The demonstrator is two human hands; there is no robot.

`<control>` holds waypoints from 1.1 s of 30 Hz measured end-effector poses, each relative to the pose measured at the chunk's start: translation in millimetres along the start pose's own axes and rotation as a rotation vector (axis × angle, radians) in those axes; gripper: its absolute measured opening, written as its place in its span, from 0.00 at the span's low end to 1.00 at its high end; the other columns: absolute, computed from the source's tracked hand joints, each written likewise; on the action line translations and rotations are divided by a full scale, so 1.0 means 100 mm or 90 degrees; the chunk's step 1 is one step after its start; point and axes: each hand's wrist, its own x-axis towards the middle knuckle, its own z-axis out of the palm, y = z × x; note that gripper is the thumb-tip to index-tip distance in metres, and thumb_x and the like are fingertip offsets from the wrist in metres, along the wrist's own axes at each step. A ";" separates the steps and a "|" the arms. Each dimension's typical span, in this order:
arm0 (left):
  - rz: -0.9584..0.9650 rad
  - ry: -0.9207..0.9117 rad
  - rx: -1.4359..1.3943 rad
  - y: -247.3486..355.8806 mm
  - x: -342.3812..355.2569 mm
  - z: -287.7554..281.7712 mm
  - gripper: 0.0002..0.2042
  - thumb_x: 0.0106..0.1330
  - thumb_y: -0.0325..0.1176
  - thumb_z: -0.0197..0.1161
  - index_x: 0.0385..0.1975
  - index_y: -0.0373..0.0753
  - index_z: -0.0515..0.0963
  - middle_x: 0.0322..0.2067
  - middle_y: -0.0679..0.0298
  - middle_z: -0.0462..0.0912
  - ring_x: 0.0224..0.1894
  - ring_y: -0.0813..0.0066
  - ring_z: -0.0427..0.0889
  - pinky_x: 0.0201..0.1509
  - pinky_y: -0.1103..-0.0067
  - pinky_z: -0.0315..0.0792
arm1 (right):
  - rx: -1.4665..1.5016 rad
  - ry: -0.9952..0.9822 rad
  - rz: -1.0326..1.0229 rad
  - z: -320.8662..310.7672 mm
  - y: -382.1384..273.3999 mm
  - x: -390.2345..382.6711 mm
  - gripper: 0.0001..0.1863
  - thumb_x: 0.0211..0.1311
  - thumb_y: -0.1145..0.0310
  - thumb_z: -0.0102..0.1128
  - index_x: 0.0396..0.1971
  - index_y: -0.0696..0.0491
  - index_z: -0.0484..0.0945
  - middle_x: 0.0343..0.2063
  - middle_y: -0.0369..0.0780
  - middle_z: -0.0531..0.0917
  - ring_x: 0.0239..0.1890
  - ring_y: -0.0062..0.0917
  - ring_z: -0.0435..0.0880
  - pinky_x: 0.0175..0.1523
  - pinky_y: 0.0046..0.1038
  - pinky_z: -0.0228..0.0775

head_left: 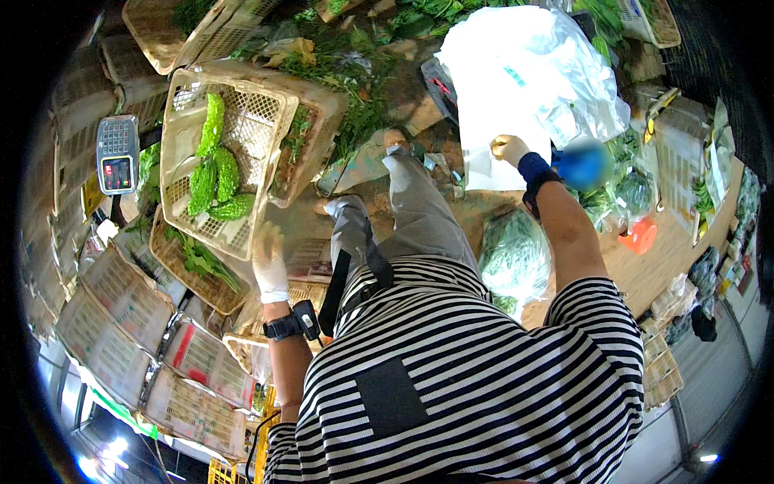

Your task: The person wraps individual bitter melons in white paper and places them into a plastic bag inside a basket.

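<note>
Crate (246,129): we saw latticed plastic, left.
Gourds (227,173): 4 lay inside, green, bumpy, tapered.
Left hand (269,266): gloved, blurred beside the crate's near edge; we couldn't tell its grip.
Right hand (509,150): we pinched the crinkled white plastic bag (516,77), far right.

Littered brown floor (403,93), bright lamps (118,446)
</note>
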 end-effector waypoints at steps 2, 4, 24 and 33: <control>0.002 -0.012 0.014 0.02 0.02 0.03 0.14 0.62 0.27 0.56 0.48 0.34 0.70 0.45 0.58 0.75 0.48 0.71 0.74 0.54 0.78 0.66 | 0.237 -0.036 -0.042 -0.01 0.04 0.10 0.14 0.57 0.64 0.53 0.39 0.57 0.76 0.33 0.40 0.81 0.34 0.27 0.79 0.41 0.27 0.71; 0.008 -0.040 0.067 0.04 0.03 0.04 0.16 0.63 0.24 0.53 0.51 0.31 0.67 0.48 0.58 0.73 0.49 0.71 0.73 0.53 0.79 0.69 | 0.633 -0.098 0.063 -0.23 -0.61 0.03 0.12 0.59 0.68 0.52 0.40 0.58 0.75 0.37 0.40 0.80 0.36 0.26 0.80 0.42 0.28 0.73; -0.096 0.166 -0.371 -0.21 -0.52 -0.38 0.12 0.63 0.26 0.50 0.45 0.33 0.71 0.38 0.67 0.77 0.40 0.81 0.73 0.45 0.83 0.68 | 0.797 -0.136 -0.113 1.14 -5.58 0.56 0.07 0.59 0.72 0.53 0.36 0.56 0.75 0.31 0.37 0.80 0.32 0.21 0.79 0.36 0.20 0.73; -0.313 0.516 -0.759 -1.00 -1.77 -1.52 0.17 0.64 0.38 0.48 0.48 0.35 0.68 0.43 0.58 0.75 0.41 0.65 0.77 0.45 0.71 0.73 | -0.378 0.070 -0.361 2.19 -6.83 1.99 0.41 0.46 0.48 0.62 0.61 0.41 0.57 0.62 0.38 0.58 0.62 0.33 0.59 0.61 0.38 0.56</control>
